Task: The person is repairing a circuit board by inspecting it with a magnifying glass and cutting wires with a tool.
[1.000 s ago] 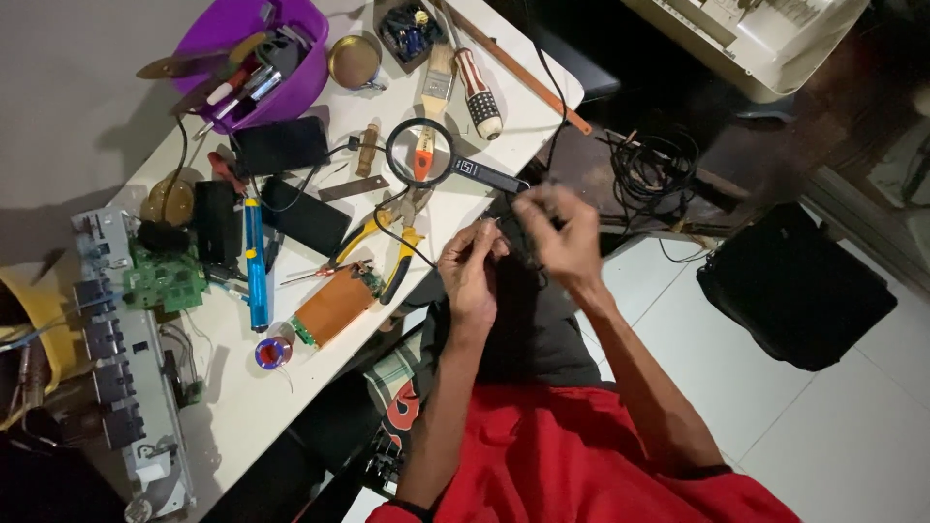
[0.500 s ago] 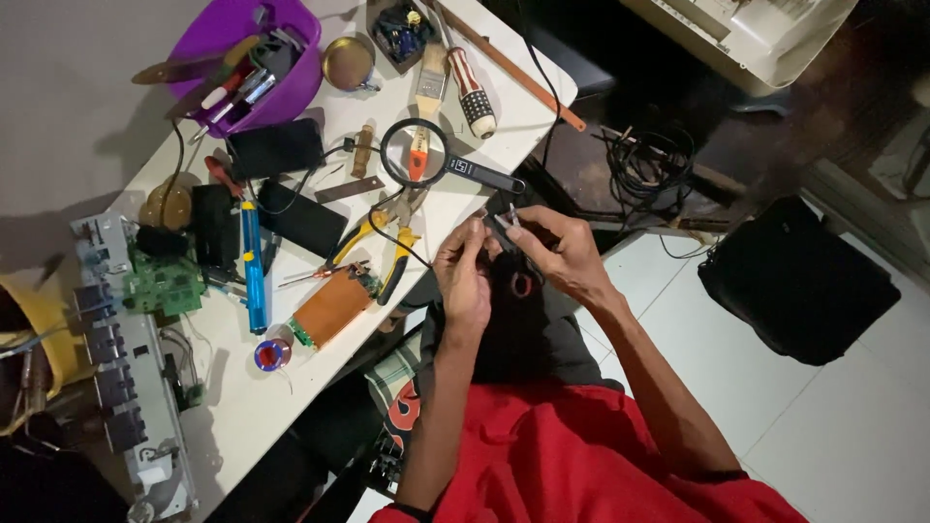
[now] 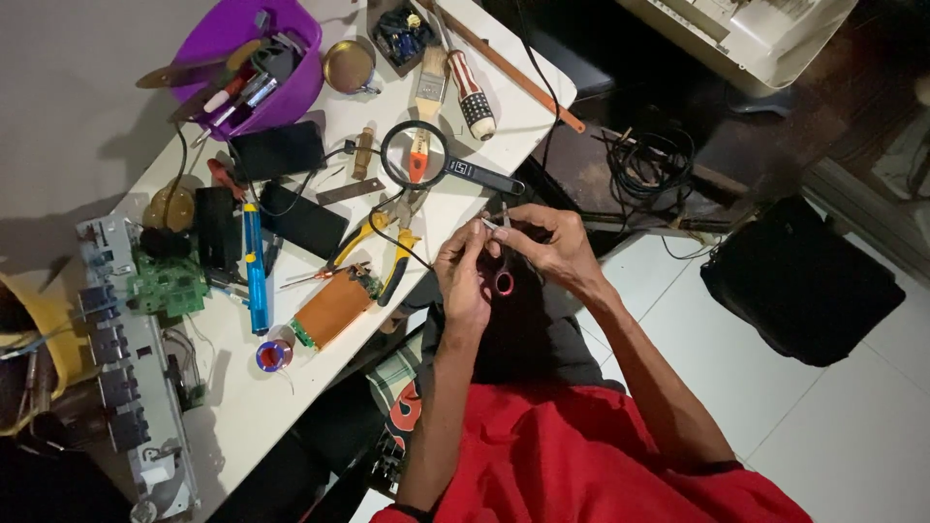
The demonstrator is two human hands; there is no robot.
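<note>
- Scissors (image 3: 501, 279) with red handle loops sat between your two hands, just off the near edge of the white table (image 3: 242, 407), above your lap.
- Your left hand (image 3: 463, 276) was closed around the scissors' handle side, fingers curled in and pinching at the top near the metal tips.
- Your right hand (image 3: 552, 247) was closed too, its fingertips pinched on something small and thin at the scissors' tips; what that piece was could not be made out.
- Both hands touched each other at the fingertips, held close over your dark trousers.
- A thin black wire (image 3: 392, 242) ran from the table towards your left hand.
- Just beside your hands on the table lay a magnifying glass (image 3: 418, 157) with a black handle and yellow-handled pliers (image 3: 397, 266).
- Farther left lay an orange circuit board (image 3: 332, 308), a blue tube-shaped tool (image 3: 254, 271), a green circuit board (image 3: 170, 286) and a small spool of solder (image 3: 273, 354).
- At the table's far end stood a purple bowl (image 3: 291, 92) full of tools.
</note>
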